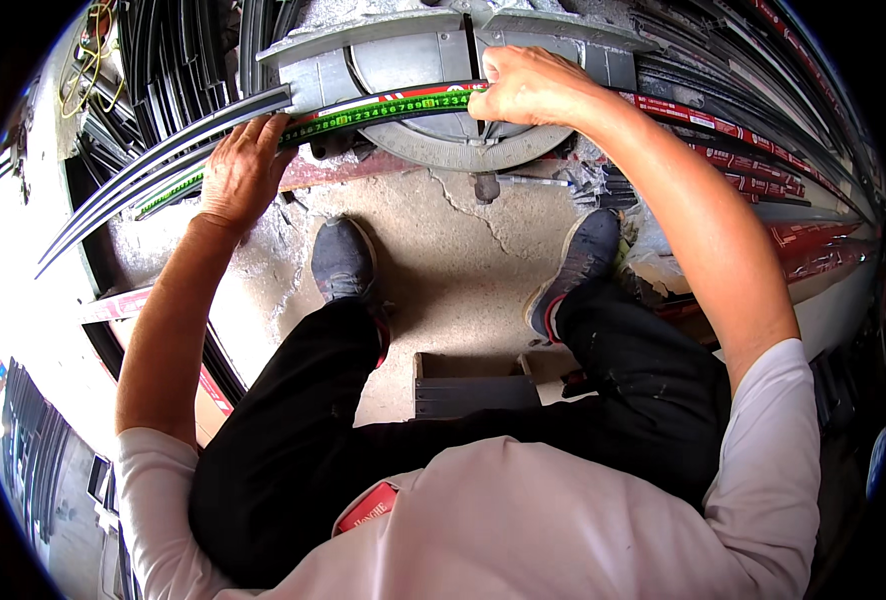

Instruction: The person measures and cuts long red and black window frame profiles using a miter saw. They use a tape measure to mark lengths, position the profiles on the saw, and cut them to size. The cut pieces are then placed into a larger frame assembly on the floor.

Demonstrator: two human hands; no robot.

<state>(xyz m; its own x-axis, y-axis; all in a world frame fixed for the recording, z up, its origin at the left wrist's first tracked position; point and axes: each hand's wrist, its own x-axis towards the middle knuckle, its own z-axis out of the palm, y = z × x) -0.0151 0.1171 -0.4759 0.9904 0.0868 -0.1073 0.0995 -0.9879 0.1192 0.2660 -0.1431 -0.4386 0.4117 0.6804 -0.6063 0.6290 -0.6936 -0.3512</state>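
A long dark profile strip with red printed film (pixel 708 120) lies across a round grey metal machine base (pixel 433 150). Along its near side runs a green measuring scale (pixel 388 110) with black marks. My right hand (pixel 531 90) is closed at the slot in the base, thumb and forefinger pinching the profile where the visible green scale ends. Farther left, my left hand (pixel 243 170) curls its fingers over the profile beside the scale; its fingertips cover part of both. More of the scale shows past that hand.
Several dark profile strips (pixel 178 70) are stacked at the far left, and more red-filmed strips (pixel 763 180) lie at the right. My shoes (pixel 343 258) rest on a cracked concrete floor (pixel 453 260). A dark grey box-like piece (pixel 473 395) sits between my legs.
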